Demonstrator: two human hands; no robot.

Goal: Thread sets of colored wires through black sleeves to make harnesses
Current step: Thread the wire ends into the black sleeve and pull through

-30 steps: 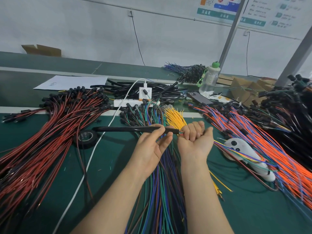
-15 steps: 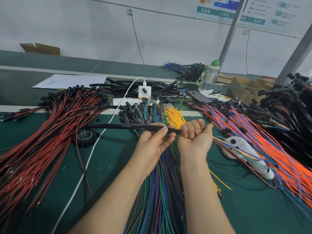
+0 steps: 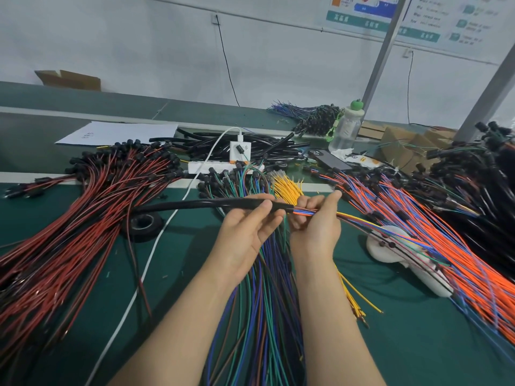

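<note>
My L hand [image 3: 245,229] grips the sleeve [image 3: 195,204] near its R mouth; the sleeve runs left-right. My R hand [image 3: 317,227] pinches the wires [image 3: 305,212] just R of that mouth, in line w/ it, so I'd feed leftward.

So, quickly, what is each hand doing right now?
Left hand: closed, holding the black sleeve near its mouth.
Right hand: closed, pinching the coloured wires at that mouth.

Black tape roll [image 3: 143,222] on green table [image 3: 418,344], white power strip [image 3: 214,166] with charger [image 3: 240,147], clear bottle [image 3: 345,129], paper sheet [image 3: 119,132], cardboard box [image 3: 69,79]
</note>
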